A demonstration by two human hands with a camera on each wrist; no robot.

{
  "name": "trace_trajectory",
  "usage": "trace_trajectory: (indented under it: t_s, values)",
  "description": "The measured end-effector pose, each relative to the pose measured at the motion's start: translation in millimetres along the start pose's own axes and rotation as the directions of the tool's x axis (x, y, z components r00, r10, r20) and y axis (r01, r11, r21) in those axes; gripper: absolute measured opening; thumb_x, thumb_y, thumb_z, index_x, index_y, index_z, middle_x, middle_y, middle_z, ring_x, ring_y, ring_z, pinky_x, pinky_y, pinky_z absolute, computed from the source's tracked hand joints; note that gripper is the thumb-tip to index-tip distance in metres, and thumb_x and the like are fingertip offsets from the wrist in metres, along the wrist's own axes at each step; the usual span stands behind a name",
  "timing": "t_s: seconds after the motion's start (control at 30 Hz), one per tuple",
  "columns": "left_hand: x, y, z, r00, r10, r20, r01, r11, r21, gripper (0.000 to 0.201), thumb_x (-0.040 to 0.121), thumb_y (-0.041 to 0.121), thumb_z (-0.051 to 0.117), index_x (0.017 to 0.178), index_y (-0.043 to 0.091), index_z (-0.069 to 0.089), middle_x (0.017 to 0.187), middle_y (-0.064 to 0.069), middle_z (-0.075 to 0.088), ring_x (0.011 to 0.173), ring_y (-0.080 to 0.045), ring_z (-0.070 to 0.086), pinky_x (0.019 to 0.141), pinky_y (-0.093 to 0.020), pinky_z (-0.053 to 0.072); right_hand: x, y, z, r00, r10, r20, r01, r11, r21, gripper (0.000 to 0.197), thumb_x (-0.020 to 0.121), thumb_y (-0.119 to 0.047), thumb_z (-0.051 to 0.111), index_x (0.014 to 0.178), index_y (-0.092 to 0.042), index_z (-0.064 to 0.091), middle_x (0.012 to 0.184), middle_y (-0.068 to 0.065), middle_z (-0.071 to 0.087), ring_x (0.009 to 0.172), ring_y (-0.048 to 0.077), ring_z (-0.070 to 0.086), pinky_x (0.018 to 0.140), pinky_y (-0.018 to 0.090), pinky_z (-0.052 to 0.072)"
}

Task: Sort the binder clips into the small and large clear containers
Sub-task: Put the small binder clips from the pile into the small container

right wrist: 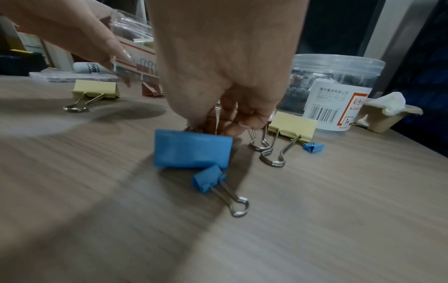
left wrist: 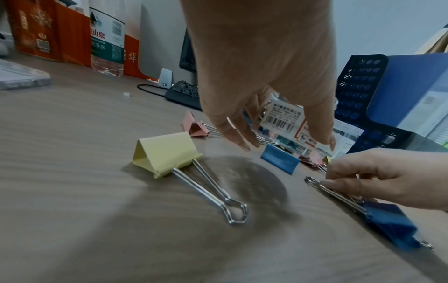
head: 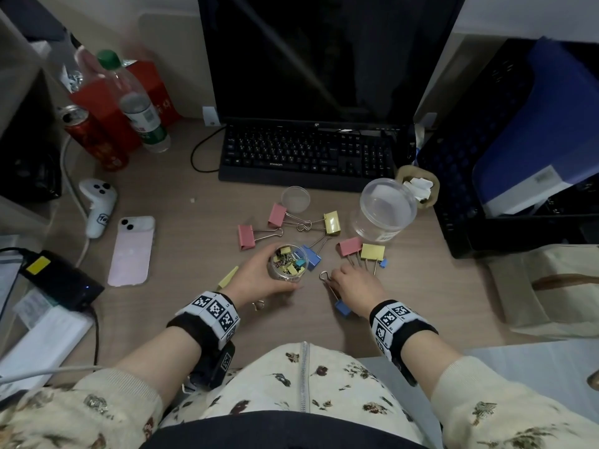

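Observation:
My left hand [head: 259, 274] grips the small clear container [head: 287, 262], which holds several small coloured clips and hangs a little above the desk [left wrist: 283, 122]. My right hand [head: 344, 279] pinches the wire handles of a large blue binder clip [head: 343, 307] that lies on the desk [right wrist: 192, 149]. A small blue clip [right wrist: 208, 178] lies right in front of it. The large clear container [head: 384, 209] stands open at the right with nothing in it. Large pink, yellow and blue clips [head: 311, 257] lie scattered between the two containers. A yellow clip [left wrist: 167, 153] lies below my left hand.
A clear lid [head: 295, 198] lies before the keyboard [head: 308, 153]. A phone [head: 131, 251], a white controller, a bottle and a can sit at the left. A paper cup [head: 418, 189] and a dark crate [head: 486, 157] stand right of the large container. A tiny blue clip [head: 383, 263] lies beside the right yellow clip.

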State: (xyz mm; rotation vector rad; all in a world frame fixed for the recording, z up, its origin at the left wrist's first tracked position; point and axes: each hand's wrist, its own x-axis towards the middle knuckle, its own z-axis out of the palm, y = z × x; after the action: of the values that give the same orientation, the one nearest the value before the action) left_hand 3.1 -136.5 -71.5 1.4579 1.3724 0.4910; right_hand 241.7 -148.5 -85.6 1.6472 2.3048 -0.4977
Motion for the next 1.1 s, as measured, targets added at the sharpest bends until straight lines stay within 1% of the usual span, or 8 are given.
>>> trace_trajectory:
  t_s: [0.2, 0.3, 0.47, 0.57, 0.7, 0.83, 0.97, 1.1]
  values:
    - [0.8, -7.9, -1.2, 1.0, -0.006, -0.014, 0.006, 1.0, 0.013, 0.09, 0.054, 0.04, 0.094, 0.132, 0.032, 0.049, 0.124, 0.016, 0.058, 0.11, 0.005, 0.055, 0.098, -0.021, 0.045, -4.2, -4.3, -14.8, 0.98, 0.071, -0.188, -0.08, 0.996, -0.043, 0.034, 0.103, -0.036, 0.034, 0.104, -0.012, 0.059, 0.103, 0.007, 0.062, 0.093, 0.029, 0.06, 0.069, 0.035, 0.038]
    - [0.5, -6.5, -0.5, 1.0, 0.008, -0.008, -0.008, 1.0, 0.004, 0.085, 0.055, 0.036, 0.094, 0.128, 0.035, 0.05, 0.121, 0.018, 0.059, 0.11, 0.005, 0.056, 0.098, -0.02, 0.045, -2.7, -6.8, -31.1, 0.943, 0.145, -0.3, -0.107, 0.984, 0.14, 0.035, 0.102, -0.04, 0.032, 0.093, -0.015, 0.055, 0.087, 0.007, 0.063, 0.076, 0.03, 0.063, 0.06, 0.033, 0.042]
    - [1.8, 2.0, 6.1, 0.999, 0.032, 0.022, -0.031, 0.999, -0.026, 0.083, 0.057, 0.029, 0.094, 0.129, 0.028, 0.051, 0.118, 0.019, 0.059, 0.107, 0.007, 0.056, 0.092, -0.014, 0.044, -0.6, -24.8, -64.5, 0.949, 0.042, -0.314, 0.108, 0.89, 0.444, 0.034, 0.102, -0.042, 0.033, 0.081, -0.019, 0.048, 0.074, -0.011, 0.047, 0.07, 0.012, 0.048, 0.07, 0.027, 0.039]
    - [5.0, 6.2, 11.8, 0.998, 0.038, 0.053, -0.035, 0.997, -0.063, 0.081, 0.058, 0.026, 0.094, 0.127, 0.029, 0.051, 0.117, 0.015, 0.062, 0.104, 0.007, 0.058, 0.087, -0.011, 0.044, -0.2, -36.4, -67.9, 0.951, -0.074, -0.301, 0.189, 0.908, 0.374, 0.034, 0.101, -0.041, 0.036, 0.087, -0.016, 0.054, 0.085, -0.006, 0.051, 0.077, 0.013, 0.05, 0.071, 0.03, 0.037]
    - [10.4, 9.3, 17.0, 0.997, 0.043, 0.059, -0.037, 0.994, -0.102, 0.079, 0.058, 0.02, 0.094, 0.123, 0.03, 0.05, 0.112, 0.017, 0.062, 0.098, 0.014, 0.058, 0.085, -0.008, 0.044, -1.6, -27.4, -56.5, 0.897, 0.002, -0.442, 0.168, 0.923, 0.345, 0.043, 0.098, -0.044, 0.032, 0.109, -0.015, 0.062, 0.108, -0.001, 0.058, 0.099, 0.017, 0.052, 0.087, 0.033, 0.036]
    - [15.9, 11.4, 22.6, 0.999, 0.024, 0.049, -0.018, 0.992, -0.122, 0.076, 0.059, 0.02, 0.093, 0.122, 0.027, 0.05, 0.111, 0.016, 0.062, 0.097, 0.011, 0.06, 0.082, -0.007, 0.044, -10.3, -21.1, -47.7, 0.938, -0.146, -0.314, 0.229, 0.942, 0.246, 0.05, 0.1, -0.046, 0.03, 0.145, -0.026, 0.039, 0.151, -0.009, 0.037, 0.14, 0.011, 0.028, 0.108, 0.031, 0.019]
    - [21.1, 12.9, 22.9, 0.999, 0.009, 0.049, -0.004, 0.994, -0.107, 0.075, 0.061, 0.018, 0.092, 0.12, 0.029, 0.047, 0.108, 0.022, 0.058, 0.096, 0.011, 0.056, 0.085, -0.008, 0.045, -15.1, -20.6, -40.9, 0.956, -0.156, -0.249, 0.22, 0.943, 0.252, 0.046, 0.102, -0.044, 0.032, 0.147, -0.037, 0.033, 0.159, -0.017, 0.01, 0.146, 0.004, 0.005, 0.109, 0.033, 0.011]
    - [24.3, 14.7, 24.9, 0.998, -0.001, 0.069, 0.006, 0.997, -0.076, 0.081, 0.06, 0.025, 0.093, 0.128, 0.025, 0.05, 0.113, 0.015, 0.061, 0.101, 0.005, 0.059, 0.091, -0.012, 0.046, -16.8, -12.9, -43.6, 0.956, -0.124, -0.268, 0.221, 0.902, 0.371, 0.043, 0.099, -0.047, 0.031, 0.136, -0.035, 0.05, 0.156, -0.015, 0.023, 0.142, 0.009, 0.019, 0.109, 0.035, 0.013]
